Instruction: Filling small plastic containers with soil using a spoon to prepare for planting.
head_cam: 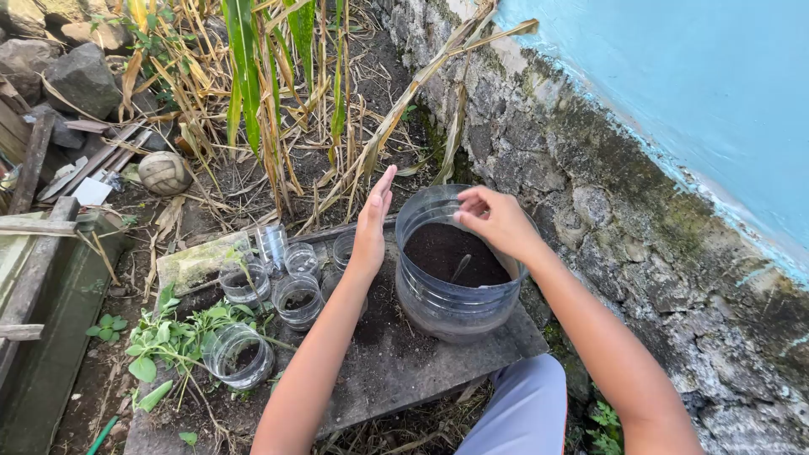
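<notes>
A large clear plastic tub (438,307) cut from a bottle stands on a dark slab (396,371) and holds dark soil (438,251), with a spoon handle (460,267) sticking out of it. My right hand (497,221) hovers over the tub's far rim, fingers curled together, nothing visibly in them. Just left of the tub, my left hand (372,223) is raised edge-on, fingers straight and together, holding nothing. Several small clear cut-bottle cups (297,301) stand left of it, some with soil; one (240,355) is nearest me.
A rough stone wall base (624,227) under blue plaster (699,76) runs along the right. Dry and green maize stalks (278,93) rise behind the slab. Uprooted green seedlings (173,337) lie at left, by planks (34,253), rocks (80,76) and a worn ball (163,173).
</notes>
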